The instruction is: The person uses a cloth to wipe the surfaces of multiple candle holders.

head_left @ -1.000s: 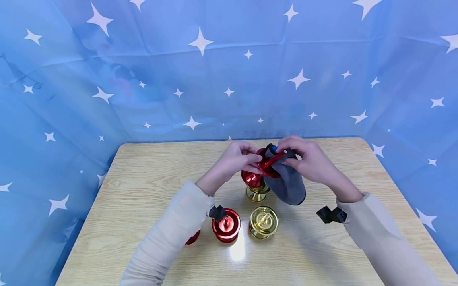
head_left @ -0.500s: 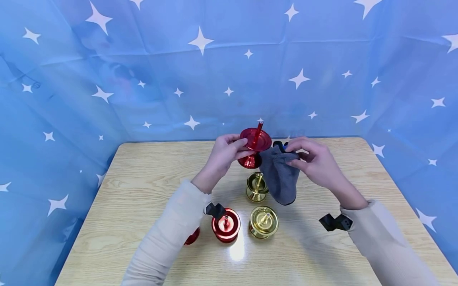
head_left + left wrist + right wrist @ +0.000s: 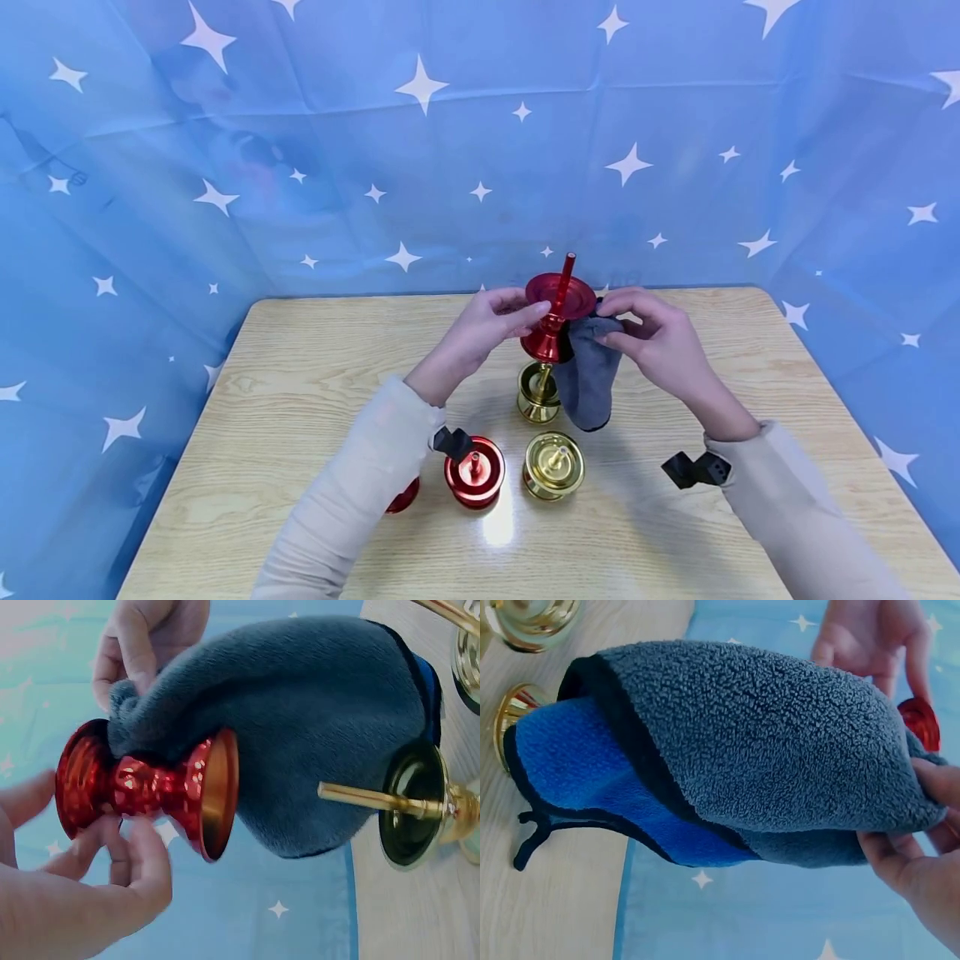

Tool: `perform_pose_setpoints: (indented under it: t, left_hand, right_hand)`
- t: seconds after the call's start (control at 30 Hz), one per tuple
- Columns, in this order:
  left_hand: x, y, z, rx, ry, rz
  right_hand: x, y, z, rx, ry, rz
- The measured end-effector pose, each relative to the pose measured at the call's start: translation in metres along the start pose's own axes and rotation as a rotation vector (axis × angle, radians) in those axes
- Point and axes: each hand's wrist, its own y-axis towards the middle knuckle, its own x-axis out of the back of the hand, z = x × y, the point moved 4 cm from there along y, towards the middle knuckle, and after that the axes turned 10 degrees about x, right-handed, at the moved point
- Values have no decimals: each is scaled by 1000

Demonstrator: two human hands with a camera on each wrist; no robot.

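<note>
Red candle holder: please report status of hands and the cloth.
Left hand holds red candle holder upright. Right hand presses grey cloth against it. Gold candle holder directly below.

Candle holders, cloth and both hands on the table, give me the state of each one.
Red candle holder: lifted upright, off the table.
Grey cloth: hanging, pressed against its stem.
Left hand: pinching the red holder.
Right hand: gripping the cloth.
Gold candle holders: standing upright.
Second red holder: standing on the table.
</note>
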Motion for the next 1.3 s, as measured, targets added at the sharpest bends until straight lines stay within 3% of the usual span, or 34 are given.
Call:
perform_pose_setpoints:
  t: [0.1, 0.27, 0.4, 0.53, 0.7, 0.83, 0.93, 1.03, 1.1, 1.17, 1.3]
  left_hand:
    - [1, -1, 0, -61, 112, 44]
    - [1, -4, -1, -122, 194, 132]
    - [1, -5, -1, -150, 271, 151]
    - [0, -5, 1, -163, 279, 167]
    - [-2, -6, 4, -161, 298, 142]
    - [-4, -8, 3, -177, 388, 81]
    - [-8, -9, 1, -209, 497, 26]
    - [-10, -9, 0, -216, 561, 14]
    - [-11, -9, 1, -196, 529, 40]
    - [-9, -9, 2, -161, 442, 86]
    - [-5, -10, 3, -98, 247, 195]
  right_hand:
    - [1, 3, 2, 5, 20, -7]
    - [4, 8, 6, -14, 116, -25]
    - [6, 10, 9, -42, 149, -20]
    - [7, 12, 11, -55, 132, -9]
    - [6, 12, 12, -62, 100, -5]
    - [4, 14, 15, -52, 20, -5]
    - [1, 16, 21, -4, -83, 7]
    - [-6, 16, 29, 85, -188, 38]
    - [-9, 16, 33, 136, -211, 54]
    - [-8, 16, 33, 146, -167, 51]
    - [0, 14, 23, 70, 68, 4]
